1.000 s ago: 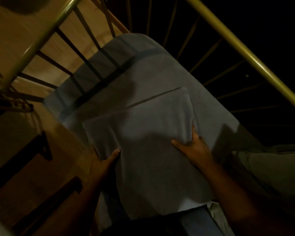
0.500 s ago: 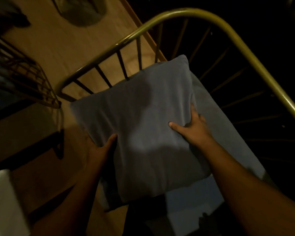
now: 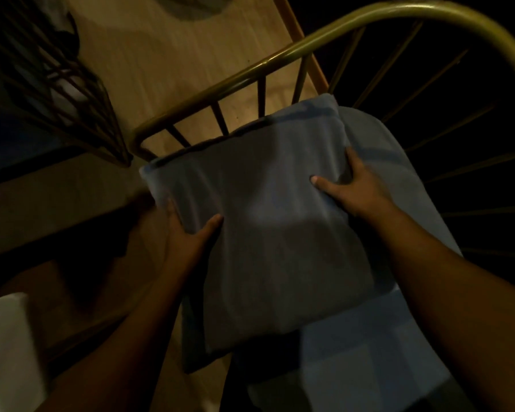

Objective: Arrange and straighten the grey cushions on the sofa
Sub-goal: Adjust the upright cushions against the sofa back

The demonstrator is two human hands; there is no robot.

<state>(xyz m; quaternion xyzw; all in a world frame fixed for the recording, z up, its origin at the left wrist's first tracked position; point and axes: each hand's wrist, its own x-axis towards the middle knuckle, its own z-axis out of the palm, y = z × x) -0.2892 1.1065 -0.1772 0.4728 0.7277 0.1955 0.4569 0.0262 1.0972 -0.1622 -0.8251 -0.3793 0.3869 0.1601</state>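
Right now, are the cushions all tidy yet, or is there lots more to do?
Not tidy yet. Done: a grey seat cushion already lies flat against the brass-coloured rail. In hand: the left hand and right hand grip the sides of a square grey cushion, held tilted over the seat, not set down. Left: placing it straight. Any other cushions are outside this dim view.

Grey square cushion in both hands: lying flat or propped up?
Propped up. The grey square cushion leans towards the brass metal rail, left hand and right hand gripping its sides.
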